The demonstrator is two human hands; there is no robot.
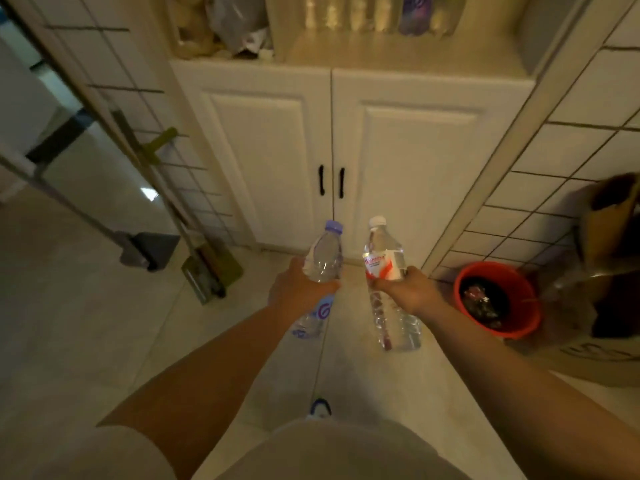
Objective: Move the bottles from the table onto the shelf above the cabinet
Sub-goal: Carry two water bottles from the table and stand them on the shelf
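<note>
Left hand (pixel 298 289): fingers wrapped round the middle of the purple-cap bottle (pixel 320 271), cap tilted up and away. Right hand (pixel 408 291): fingers curled round the white-cap bottle (pixel 388 282) at its red-and-white label, near upright. Both bottles are clear, held side by side, apart, in the air in front of the white cabinet (pixel 346 150) doors. Shelf (pixel 363 50) above the cabinet already carries bottles at the back, blurred. Red bucket (pixel 498 299) on the floor to the right, by the tiled wall.
</note>
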